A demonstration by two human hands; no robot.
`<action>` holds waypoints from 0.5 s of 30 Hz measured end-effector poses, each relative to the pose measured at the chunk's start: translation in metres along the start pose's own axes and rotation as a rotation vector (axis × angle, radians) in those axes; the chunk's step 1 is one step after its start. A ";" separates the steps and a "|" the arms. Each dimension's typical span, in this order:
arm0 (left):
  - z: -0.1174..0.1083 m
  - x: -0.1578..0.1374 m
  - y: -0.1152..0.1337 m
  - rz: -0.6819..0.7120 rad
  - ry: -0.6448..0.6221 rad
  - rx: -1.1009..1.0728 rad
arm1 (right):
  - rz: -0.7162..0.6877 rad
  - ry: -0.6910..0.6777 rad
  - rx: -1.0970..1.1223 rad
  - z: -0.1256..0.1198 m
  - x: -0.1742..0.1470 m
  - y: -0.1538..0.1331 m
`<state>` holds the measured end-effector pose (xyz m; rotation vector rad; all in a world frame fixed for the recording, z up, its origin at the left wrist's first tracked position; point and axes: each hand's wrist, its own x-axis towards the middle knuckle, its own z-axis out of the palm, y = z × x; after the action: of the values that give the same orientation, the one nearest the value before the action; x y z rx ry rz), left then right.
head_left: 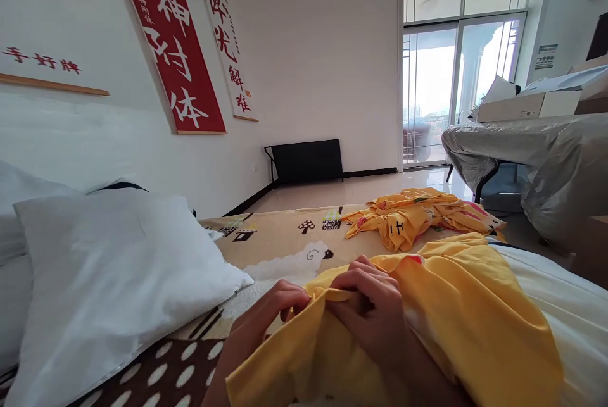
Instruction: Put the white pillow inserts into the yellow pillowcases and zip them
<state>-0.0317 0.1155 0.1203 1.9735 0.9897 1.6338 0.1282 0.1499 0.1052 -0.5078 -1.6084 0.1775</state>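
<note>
A yellow pillowcase (479, 312) lies bunched in front of me, partly over a white pillow (546, 293) at the right. My left hand (270, 315) is closed, its fingers pinching the left part of the cloth's edge. Close beside it, my right hand (375, 312) grips the same edge with bent fingers and the thumb underneath. A loose flap of the yellow cloth hangs down between my wrists. Part of the pillow is hidden under the cover.
Another white pillow (118, 268) lies at the left on a patterned blanket (280, 230). Crumpled yellow printed fabric (403, 223) sits at the blanket's far right. Beyond are a black folded panel (306, 160) against the wall and a plastic-covered table (532, 141) with boxes (513, 107).
</note>
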 end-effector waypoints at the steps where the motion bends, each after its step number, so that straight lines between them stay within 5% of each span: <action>1: 0.001 0.000 0.002 -0.001 -0.011 -0.008 | -0.011 0.003 -0.003 0.000 0.000 0.000; 8: -0.003 0.002 -0.002 -0.128 -0.046 0.005 | -0.062 -0.020 -0.035 0.002 -0.001 0.003; 15: -0.011 -0.006 0.008 -0.299 -0.100 -0.285 | -0.060 -0.063 -0.046 -0.005 0.000 -0.001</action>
<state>-0.0402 0.1042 0.1243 1.6161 0.9073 1.4092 0.1324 0.1478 0.1064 -0.4933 -1.6901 0.1126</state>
